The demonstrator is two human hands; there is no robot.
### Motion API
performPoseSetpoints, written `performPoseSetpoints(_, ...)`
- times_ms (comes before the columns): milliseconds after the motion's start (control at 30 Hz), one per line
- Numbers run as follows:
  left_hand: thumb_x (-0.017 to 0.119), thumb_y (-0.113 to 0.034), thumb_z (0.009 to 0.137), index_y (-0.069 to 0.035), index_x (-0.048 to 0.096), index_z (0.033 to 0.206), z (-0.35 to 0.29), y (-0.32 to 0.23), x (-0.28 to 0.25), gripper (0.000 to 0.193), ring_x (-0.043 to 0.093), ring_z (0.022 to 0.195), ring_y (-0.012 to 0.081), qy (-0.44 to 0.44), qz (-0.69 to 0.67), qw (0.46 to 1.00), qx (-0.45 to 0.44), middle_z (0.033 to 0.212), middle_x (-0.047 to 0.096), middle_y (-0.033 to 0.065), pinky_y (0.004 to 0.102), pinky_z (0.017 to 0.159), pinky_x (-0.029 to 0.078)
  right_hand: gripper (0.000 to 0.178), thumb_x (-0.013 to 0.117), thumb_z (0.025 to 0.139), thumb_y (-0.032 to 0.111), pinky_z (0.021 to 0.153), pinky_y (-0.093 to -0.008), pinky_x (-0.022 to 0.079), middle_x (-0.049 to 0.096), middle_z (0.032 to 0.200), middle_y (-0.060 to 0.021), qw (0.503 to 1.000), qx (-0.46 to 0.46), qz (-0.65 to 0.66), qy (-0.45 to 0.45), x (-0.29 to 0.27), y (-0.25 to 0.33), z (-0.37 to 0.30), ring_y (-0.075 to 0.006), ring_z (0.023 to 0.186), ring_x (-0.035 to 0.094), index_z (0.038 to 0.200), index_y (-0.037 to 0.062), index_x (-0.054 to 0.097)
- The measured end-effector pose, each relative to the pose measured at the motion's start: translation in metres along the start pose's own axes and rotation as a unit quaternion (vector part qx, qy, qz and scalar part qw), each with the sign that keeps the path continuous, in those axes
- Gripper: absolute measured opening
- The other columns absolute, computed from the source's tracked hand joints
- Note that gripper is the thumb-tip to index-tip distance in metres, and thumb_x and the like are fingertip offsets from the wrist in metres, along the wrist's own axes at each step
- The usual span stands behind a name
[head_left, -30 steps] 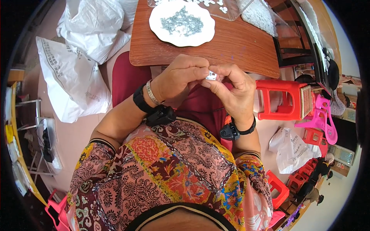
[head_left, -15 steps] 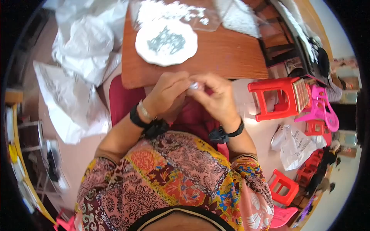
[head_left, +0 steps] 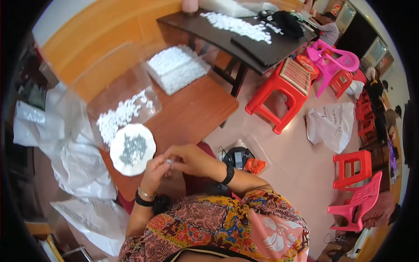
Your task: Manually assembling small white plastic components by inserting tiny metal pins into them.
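Observation:
My left hand [head_left: 152, 173] and my right hand [head_left: 192, 160] meet just off the near edge of the brown table. Their fingers pinch together around a small white piece [head_left: 169, 161], too small to make out in detail. Beside my left hand stands a white scalloped plate [head_left: 150, 146] with many tiny grey bits [head_left: 133, 148] on it. Behind the plate, a heap of small white pieces [head_left: 118, 120] lies on clear plastic. Both wrists wear black bands.
A clear bag of white pieces [head_left: 176, 67] sits farther back on the brown table [head_left: 192, 111]. A dark table [head_left: 196, 28] bears more white pieces. Red stools [head_left: 283, 89], pink chairs [head_left: 358, 196] and a white sack [head_left: 331, 126] stand to the right. White sacks [head_left: 83, 161] crowd the left. A person [head_left: 329, 30] sits far back.
My view has swung to the right, bringing the dark table and more stools in. Both hands stay together at the small white piece.

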State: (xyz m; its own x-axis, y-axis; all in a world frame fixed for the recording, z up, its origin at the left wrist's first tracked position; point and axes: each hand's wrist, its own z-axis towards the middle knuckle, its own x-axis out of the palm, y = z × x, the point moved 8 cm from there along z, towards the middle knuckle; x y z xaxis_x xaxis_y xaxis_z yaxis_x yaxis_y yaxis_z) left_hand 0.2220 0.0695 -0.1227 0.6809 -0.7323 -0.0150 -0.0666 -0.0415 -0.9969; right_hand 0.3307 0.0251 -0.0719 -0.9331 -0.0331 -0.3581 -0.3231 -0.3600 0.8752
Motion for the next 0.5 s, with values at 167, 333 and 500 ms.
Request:
performPoseSetpoints(167, 0.052, -0.018, 0.087, 0.002, 0.061, 0.089, 0.008, -0.007, 0.003, 0.022, 0.049, 0.059, 0.0071, 0.056, 0.041, 0.997, -0.015, 0.066, 0.055, 0.0002, 0.0204, 0.054, 0.038, 0.022, 0.065, 0.077, 0.008, 0.059, -0.0316, 0.048, 0.064, 0.072, -0.0114, 1.0, 0.006, -0.011, 0.014, -0.009, -0.002, 0.006, -0.0226, 0.065, 0.063, 0.096, 0.0046, 0.054)
performPoseSetpoints(333, 0.048, -0.018, 0.089, 0.0, 0.054, 0.073, 0.016, -0.015, -0.011, 0.025, 0.045, 0.055, 0.0087, -0.044, -0.006, 0.997, 0.065, 0.061, 0.052, 0.0021, 0.0233, 0.051, 0.035, 0.024, 0.065, 0.079, 0.006, 0.06, -0.0241, 0.046, 0.061, 0.074, -0.0036, 0.99, 0.046, 0.132, 0.031, -0.013, -0.012, 0.01, -0.0101, 0.066, 0.057, 0.099, 0.0032, 0.052)
performPoseSetpoints(500, 0.047, -0.02, 0.089, -0.001, 0.049, 0.067, 0.017, -0.036, -0.025, 0.029, 0.044, 0.053, 0.0103, -0.078, 0.024, 0.99, 0.118, 0.057, 0.05, 0.0042, 0.0242, 0.051, 0.034, 0.022, 0.065, 0.082, 0.007, 0.064, -0.0208, 0.045, 0.061, 0.083, -0.0001, 0.995, 0.05, 0.079, -0.025, -0.052, -0.014, 0.007, -0.0047, 0.073, 0.054, 0.103, 0.0032, 0.06)
